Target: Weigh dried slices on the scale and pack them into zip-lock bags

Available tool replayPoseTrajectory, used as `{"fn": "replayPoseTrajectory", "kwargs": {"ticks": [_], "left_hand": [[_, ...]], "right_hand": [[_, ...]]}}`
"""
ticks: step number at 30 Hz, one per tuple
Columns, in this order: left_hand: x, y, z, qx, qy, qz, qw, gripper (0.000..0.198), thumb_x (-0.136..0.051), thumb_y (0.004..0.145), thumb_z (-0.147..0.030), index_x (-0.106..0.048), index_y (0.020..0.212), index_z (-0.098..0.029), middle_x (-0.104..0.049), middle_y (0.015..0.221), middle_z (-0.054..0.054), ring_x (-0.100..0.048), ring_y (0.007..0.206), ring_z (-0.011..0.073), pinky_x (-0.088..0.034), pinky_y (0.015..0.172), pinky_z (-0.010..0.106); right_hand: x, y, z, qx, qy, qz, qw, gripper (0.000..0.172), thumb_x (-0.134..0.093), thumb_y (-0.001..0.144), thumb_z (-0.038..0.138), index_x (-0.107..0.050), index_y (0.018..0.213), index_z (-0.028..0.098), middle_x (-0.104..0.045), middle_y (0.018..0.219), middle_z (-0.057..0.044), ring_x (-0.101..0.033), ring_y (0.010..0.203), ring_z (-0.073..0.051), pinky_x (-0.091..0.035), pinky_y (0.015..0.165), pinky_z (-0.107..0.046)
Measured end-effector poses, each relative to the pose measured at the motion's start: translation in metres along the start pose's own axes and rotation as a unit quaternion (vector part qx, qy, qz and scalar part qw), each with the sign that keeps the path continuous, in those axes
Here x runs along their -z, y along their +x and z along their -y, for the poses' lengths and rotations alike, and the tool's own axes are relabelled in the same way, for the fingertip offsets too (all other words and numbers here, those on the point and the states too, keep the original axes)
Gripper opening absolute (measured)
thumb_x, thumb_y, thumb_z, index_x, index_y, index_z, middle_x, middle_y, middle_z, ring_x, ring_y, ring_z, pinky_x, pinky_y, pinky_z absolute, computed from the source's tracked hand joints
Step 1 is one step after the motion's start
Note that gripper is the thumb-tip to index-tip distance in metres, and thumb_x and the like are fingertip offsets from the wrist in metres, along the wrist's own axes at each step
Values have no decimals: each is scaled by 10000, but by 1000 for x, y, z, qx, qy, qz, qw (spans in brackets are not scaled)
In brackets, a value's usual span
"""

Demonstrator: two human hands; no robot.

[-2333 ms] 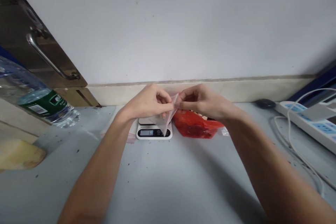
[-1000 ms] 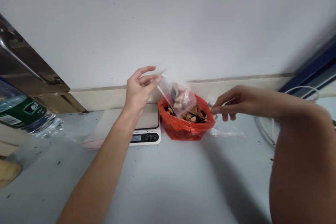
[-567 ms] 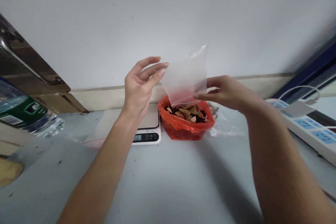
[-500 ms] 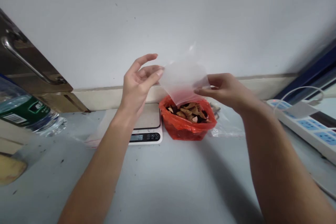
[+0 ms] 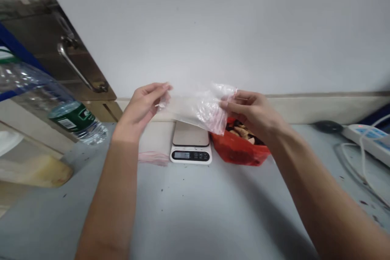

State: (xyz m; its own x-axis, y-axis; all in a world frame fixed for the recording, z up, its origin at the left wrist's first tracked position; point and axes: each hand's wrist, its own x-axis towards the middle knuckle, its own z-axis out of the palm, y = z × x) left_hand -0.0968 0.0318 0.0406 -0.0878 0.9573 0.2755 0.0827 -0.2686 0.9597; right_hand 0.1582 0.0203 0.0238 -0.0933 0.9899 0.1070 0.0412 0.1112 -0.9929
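A clear zip-lock bag point(image 5: 195, 107) is stretched level between my hands, above a white digital kitchen scale point(image 5: 191, 155). My left hand point(image 5: 143, 105) pinches one end of the bag. At the other end, where the reddish strip shows, the fingers of my right hand point(image 5: 251, 109) are closed on the plastic. Beside the scale stands a red plastic bag point(image 5: 240, 150) with its mouth open, holding brown dried slices point(image 5: 242, 132). My right hand and wrist partly cover it. Left of the scale lies a stack of clear bags point(image 5: 154, 156) with reddish edges.
On the left are a water bottle point(image 5: 76, 118) with a green label, a translucent container point(image 5: 39, 166) and a metal cabinet handle point(image 5: 81, 69). A power strip point(image 5: 370, 134) with a white cable point(image 5: 362, 158) lies at the right. A wall point(image 5: 213, 28) rises behind.
The view has swung left. The bag has moved from over the red bag to above the scale, and is now drawn out sideways between both hands.
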Motion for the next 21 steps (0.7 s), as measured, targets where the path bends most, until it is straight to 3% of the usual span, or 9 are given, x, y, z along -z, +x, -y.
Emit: {"fn": "replayPoseTrajectory", "kwargs": {"ticks": [3, 5, 7, 9, 12, 15, 17, 21], "left_hand": [[38, -4, -3, 72, 128, -24, 989, 270, -786, 829, -463, -746, 832, -196, -693, 766, 17, -658, 741, 135, -515, 693, 218], [61, -6, 0, 142, 233, -52, 961, 220, -708, 897, -434, -730, 888, -215, -727, 819, 30, -690, 787, 160, -526, 725, 233], [81, -8, 8, 216, 285, -55, 932, 217, -669, 915, -429, -703, 877, -218, -727, 788, 44, -708, 765, 199, -541, 699, 265], [95, -11, 20, 280, 291, -42, 914, 279, -642, 919, -474, -664, 825, -212, -713, 745, 65, -727, 743, 244, -565, 667, 305], [104, -16, 37, 350, 280, 9, 894, 359, -577, 932, -564, -653, 893, -215, -760, 839, 98, -765, 803, 286, -600, 696, 348], [106, -17, 49, 373, 276, 77, 883, 428, -484, 961, -598, -647, 1029, -209, -782, 966, 116, -774, 869, 275, -609, 754, 344], [107, -15, 53, 363, 292, 102, 879, 415, -510, 945, -564, -640, 1093, -198, -774, 1026, 123, -766, 883, 265, -603, 774, 334], [103, -6, 54, 279, 358, 139, 880, 320, -657, 830, -383, -673, 1082, -186, -725, 1183, 108, -703, 1053, 254, -546, 882, 289]], "right_hand": [[-29, 7, 1, 112, -43, -72, 990, 135, -747, 842, 283, -718, 768, 174, -675, 738, -17, -620, 672, -139, -505, 605, -262], [-54, 11, 1, 232, -99, -93, 963, 121, -701, 883, 278, -761, 859, 176, -705, 808, -39, -635, 725, -155, -506, 626, -269], [-83, 12, -1, 349, -189, -67, 916, 162, -644, 933, 267, -782, 936, 181, -722, 879, -61, -641, 766, -166, -510, 670, -284], [-114, 9, -6, 403, -309, -1, 862, 213, -585, 981, 244, -791, 986, 187, -728, 927, -82, -642, 792, -182, -497, 689, -300], [-158, -3, -22, 348, -487, 156, 786, 236, -559, 1013, 203, -792, 1044, 183, -740, 1018, -127, -666, 928, -235, -474, 680, -307], [-183, -16, -44, 283, -536, 311, 732, 215, -610, 1007, 215, -781, 1129, 173, -748, 1059, -146, -660, 1070, -270, -513, 824, -345], [-188, -21, -57, 258, -518, 357, 733, 252, -616, 1005, 209, -751, 1217, 181, -749, 1128, -141, -648, 1119, -277, -511, 932, -394], [-184, -24, -70, 229, -491, 368, 756, 304, -570, 1016, 170, -688, 1295, 144, -729, 1233, -149, -632, 1161, -289, -510, 1002, -440]]}}
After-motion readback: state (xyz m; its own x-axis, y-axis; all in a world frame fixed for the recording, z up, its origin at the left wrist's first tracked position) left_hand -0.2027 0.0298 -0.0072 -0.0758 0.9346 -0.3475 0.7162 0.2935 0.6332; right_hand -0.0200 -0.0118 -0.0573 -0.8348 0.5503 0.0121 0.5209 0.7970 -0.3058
